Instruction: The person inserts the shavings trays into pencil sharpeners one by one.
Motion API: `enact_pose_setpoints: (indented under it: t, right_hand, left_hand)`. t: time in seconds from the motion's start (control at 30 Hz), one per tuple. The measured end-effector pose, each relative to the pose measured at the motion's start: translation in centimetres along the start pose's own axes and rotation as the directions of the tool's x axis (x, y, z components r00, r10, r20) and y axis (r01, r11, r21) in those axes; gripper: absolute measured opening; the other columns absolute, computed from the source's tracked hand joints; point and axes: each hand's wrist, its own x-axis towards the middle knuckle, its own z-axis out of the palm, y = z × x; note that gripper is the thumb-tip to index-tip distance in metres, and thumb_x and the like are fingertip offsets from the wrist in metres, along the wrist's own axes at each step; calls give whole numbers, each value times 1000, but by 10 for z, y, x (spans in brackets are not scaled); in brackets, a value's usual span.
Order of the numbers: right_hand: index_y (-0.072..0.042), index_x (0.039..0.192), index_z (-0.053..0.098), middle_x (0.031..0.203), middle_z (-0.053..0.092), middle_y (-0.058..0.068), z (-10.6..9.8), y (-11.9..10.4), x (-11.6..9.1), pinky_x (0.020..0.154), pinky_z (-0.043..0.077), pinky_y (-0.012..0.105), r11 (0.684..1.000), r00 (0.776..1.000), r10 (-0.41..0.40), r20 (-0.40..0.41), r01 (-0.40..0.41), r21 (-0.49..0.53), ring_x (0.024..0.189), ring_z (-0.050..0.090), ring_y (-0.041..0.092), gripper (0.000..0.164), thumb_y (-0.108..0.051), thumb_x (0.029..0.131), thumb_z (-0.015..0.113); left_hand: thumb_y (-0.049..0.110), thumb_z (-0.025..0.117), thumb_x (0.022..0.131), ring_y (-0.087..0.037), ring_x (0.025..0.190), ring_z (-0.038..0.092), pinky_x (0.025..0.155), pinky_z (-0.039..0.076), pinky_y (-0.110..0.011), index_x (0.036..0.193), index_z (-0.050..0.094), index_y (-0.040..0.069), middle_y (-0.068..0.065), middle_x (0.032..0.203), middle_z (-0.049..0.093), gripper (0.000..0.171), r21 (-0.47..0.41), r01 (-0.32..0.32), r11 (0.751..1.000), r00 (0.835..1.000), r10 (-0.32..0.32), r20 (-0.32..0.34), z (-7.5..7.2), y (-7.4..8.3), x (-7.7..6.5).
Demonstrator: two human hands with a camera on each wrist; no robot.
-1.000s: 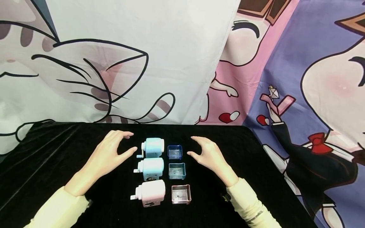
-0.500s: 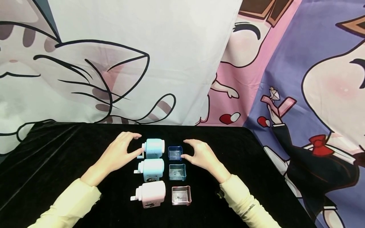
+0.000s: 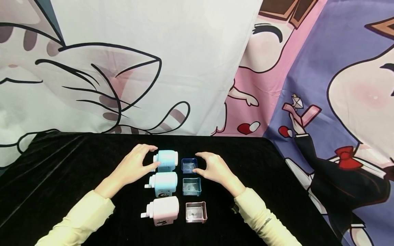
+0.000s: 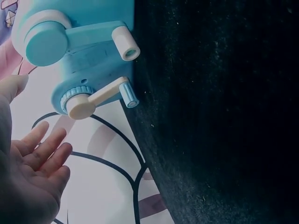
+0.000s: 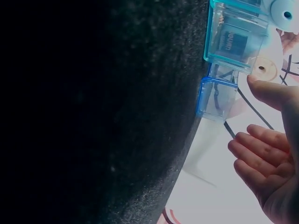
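Observation:
My left hand [image 3: 133, 165] is beside the far blue crank pencil sharpener [image 3: 167, 160], fingers relaxed and spread from the thumb. In the head view the thumb overlaps its crank side; the left wrist view shows a gap between fingers and the beige crank [image 4: 107, 91]. My right hand [image 3: 215, 167] is half-spread at the right of a clear dark-blue shavings drawer [image 3: 189, 165]. Its thumb overlaps the drawer's corner in the head view; contact cannot be told. In the right wrist view the blue drawer [image 5: 217, 100] stands past the thumb, and the fingers hold nothing.
Nearer stand a light-blue sharpener [image 3: 165, 182] and a pink sharpener [image 3: 166, 210]. Beside them lie a teal drawer [image 3: 191, 187] and a pink drawer [image 3: 196, 212]. All stand on a black cloth [image 3: 123, 218], with a printed curtain [image 3: 203, 68] behind.
Both hands have moved inward, the left hand rightward to the far blue sharpener, the right hand leftward to the dark-blue drawer. Sharpeners and drawers have stayed in place.

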Motion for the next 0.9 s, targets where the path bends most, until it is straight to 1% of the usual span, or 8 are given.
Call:
enact_pose_setpoints:
  t: [0.27,0.5,0.63,0.77,0.9]
  right_hand:
    - [-10,115,59,113,63,3,5,4,2,90,44,32,1000,999,9,44,-10,13,103,55,12,57,-43,71,73]
    - [-8,116,59,114,63,4,8,5,5,90,44,32,999,997,7,81,-11,42,104,54,13,61,-44,69,75]
    - [-6,116,59,114,63,6,9,5,7,89,45,32,997,996,-2,94,-5,72,103,55,13,62,-43,69,75]
    - [-6,115,60,113,63,6,11,7,7,88,46,32,996,995,-16,94,8,85,102,56,13,62,-43,68,76]
    - [-6,115,59,113,63,7,12,8,7,88,46,31,996,994,-28,106,18,88,101,56,13,63,-44,68,76]
  left_hand:
    - [52,59,82,-22,112,43,91,40,-49,122,50,11,-7,120,53,58,-11,-14,1000,1000,14,16,4,-2,5]
    - [61,55,81,-23,115,41,93,38,-50,125,49,14,-7,125,50,65,-60,21,998,996,-16,83,9,-3,10]
    - [60,57,79,-23,116,41,94,37,-50,125,49,14,-8,126,50,66,-71,28,997,995,-21,100,10,-2,14]
    - [58,60,78,-22,113,42,92,39,-50,125,48,14,-8,126,49,65,-76,24,997,994,-16,110,13,-1,17]
    - [57,62,77,-21,106,44,88,42,-47,124,49,14,-7,123,51,65,-73,15,997,994,-7,110,16,-1,19]
